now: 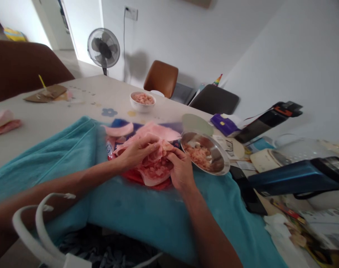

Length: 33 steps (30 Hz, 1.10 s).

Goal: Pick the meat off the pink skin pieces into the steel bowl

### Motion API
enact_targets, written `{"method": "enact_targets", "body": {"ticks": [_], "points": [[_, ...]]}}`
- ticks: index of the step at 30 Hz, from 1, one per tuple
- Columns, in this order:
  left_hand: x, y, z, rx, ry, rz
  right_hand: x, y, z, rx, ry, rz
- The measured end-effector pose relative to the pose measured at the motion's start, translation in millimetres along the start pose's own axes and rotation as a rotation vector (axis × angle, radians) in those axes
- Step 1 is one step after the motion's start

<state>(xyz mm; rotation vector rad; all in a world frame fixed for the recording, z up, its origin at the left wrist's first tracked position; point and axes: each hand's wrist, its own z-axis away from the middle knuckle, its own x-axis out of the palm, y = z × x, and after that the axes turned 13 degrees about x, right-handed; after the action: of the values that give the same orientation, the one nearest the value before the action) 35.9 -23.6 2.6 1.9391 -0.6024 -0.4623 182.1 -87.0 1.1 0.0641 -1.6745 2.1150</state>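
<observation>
Both hands meet over a heap of pink pomelo peel and membrane (155, 178) on a red and blue plastic bag (136, 179). My left hand (137, 150) is closed, thumb and fingers pinching the pale pink membrane of a pomelo segment (160, 150). On the segment's other side, my right hand (181, 165) grips its edge with thumb and bent fingers. Just right of that hand, a steel bowl (221, 158) is tilted and holds loose pomelo pulp (199, 155). A curved piece of peel (119, 130) lies behind my left hand.
A teal towel (125, 201) covers the table's front. Farther back stands a white bowl (141, 107) of pulp. More peel (3, 123) lies at far left. At right are a blue bottle (286, 176), a dark phone (249, 191) and clutter. White cables (41, 223) hang close in front.
</observation>
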Motion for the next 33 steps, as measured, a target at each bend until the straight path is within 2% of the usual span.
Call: {"method": "enact_targets", "body": {"ticks": [5,8,12,16,22,33], "points": [[-4.8,-4.1,-0.2,0.129,-0.172,-0.298,3.9,-1.0,0.8,0.049,0.064,-0.028],[-5.7,-10.2,2.0,0.154,-0.187,-0.418,4.2,-0.6,1.8,0.033,0.071,-0.011],[-2.8,-11.9,3.5,0.173,-0.152,-0.36,1.6,1.8,1.9,0.012,0.051,0.047],[1.7,-4.6,0.2,0.223,-0.186,-0.36,-2.1,2.7,2.0,-0.003,0.038,0.099],[-0.6,-1.1,-0.9,0.063,-0.218,-0.186,-3.0,-2.8,5.0,-0.017,-0.049,0.116],[-2.6,3.5,-1.4,0.033,-0.238,-0.146,-0.7,-8.2,6.9,0.049,-0.09,0.037]]}}
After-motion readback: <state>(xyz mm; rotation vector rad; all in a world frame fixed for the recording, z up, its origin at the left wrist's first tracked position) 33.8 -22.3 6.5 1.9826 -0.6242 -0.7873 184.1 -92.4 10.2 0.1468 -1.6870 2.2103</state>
